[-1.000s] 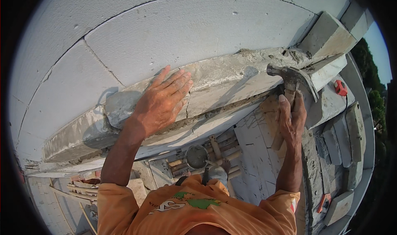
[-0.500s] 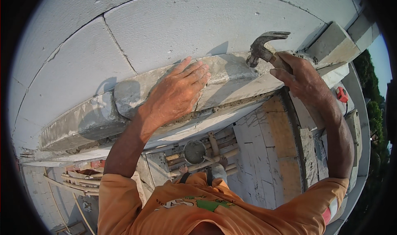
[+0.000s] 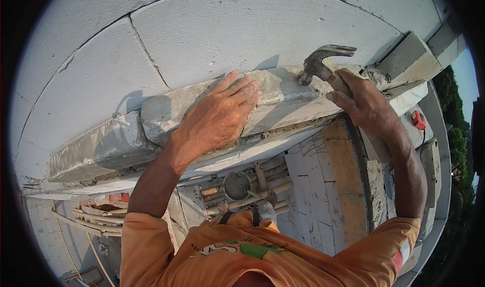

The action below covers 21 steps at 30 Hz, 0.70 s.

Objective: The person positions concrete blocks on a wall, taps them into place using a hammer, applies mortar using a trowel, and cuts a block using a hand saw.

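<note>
My right hand [image 3: 365, 100] is wrapped round the handle of a dark claw hammer [image 3: 318, 64]. The hammer's striking face is close to the top of a long grey concrete block [image 3: 293, 92]; whether it touches I cannot tell. Flat on that same block, farther left, lies my left hand [image 3: 220, 110] with its fingers stretched out. A second grey block [image 3: 101, 145] sits end to end with it on the left. Both rest on a bed of mortar along the wall top, against a wall of large white blocks [image 3: 262, 24].
Far below, a bucket of mortar [image 3: 237, 185] stands on wooden poles [image 3: 275, 190] by my feet. A red tape measure [image 3: 418, 120] lies on the ledge at the right. Another block [image 3: 409, 59] leans at the far right; bamboo poles [image 3: 98, 221] are at lower left.
The hammer and my right hand have shifted slightly left and down in the picture. My left hand stays flat on the block.
</note>
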### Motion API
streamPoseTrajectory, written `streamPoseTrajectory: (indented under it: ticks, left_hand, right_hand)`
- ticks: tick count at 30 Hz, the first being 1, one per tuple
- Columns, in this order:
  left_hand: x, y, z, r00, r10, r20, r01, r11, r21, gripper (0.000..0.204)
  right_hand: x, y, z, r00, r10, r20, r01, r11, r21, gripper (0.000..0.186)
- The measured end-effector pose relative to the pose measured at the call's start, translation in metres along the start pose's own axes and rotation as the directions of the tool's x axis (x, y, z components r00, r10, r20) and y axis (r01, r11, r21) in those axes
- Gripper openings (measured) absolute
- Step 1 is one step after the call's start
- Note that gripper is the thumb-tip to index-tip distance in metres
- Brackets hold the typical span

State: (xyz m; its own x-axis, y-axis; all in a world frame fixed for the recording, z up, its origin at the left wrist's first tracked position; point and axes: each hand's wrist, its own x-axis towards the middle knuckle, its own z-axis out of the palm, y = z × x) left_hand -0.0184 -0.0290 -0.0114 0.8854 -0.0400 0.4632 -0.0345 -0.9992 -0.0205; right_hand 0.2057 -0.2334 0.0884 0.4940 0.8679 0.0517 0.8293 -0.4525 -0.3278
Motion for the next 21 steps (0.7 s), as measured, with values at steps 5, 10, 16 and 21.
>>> streamPoseTrajectory:
  ticks: [5, 10, 16, 21]
  left_hand:
    - [-0.002, -0.002, -0.005, 0.998, -0.029, 0.051, 0.029, 1.0, 0.011, 0.046]
    - [0.001, -0.002, -0.004, 1.0, -0.019, 0.02, 0.019, 1.0, -0.013, 0.046]
    - [0.001, 0.0, -0.006, 0.989, -0.117, 0.096, 0.126, 0.987, -0.097, 0.052]
    - [0.006, 0.001, 0.0, 0.983, -0.116, 0.143, 0.126, 0.99, -0.064, 0.054]
  right_hand:
    - [-0.001, -0.02, -0.012, 0.999, -0.011, -0.033, 0.012, 1.0, 0.015, 0.047]
    - [-0.003, 0.004, 0.009, 0.986, -0.151, -0.07, 0.147, 0.987, -0.056, 0.052]
    - [-0.054, 0.018, 0.032, 0.934, 0.166, -0.317, -0.004, 0.89, 0.455, 0.052]
    - [-0.156, 0.05, 0.096, 0.788, 0.53, -0.312, -0.069, 0.581, 0.811, 0.039]
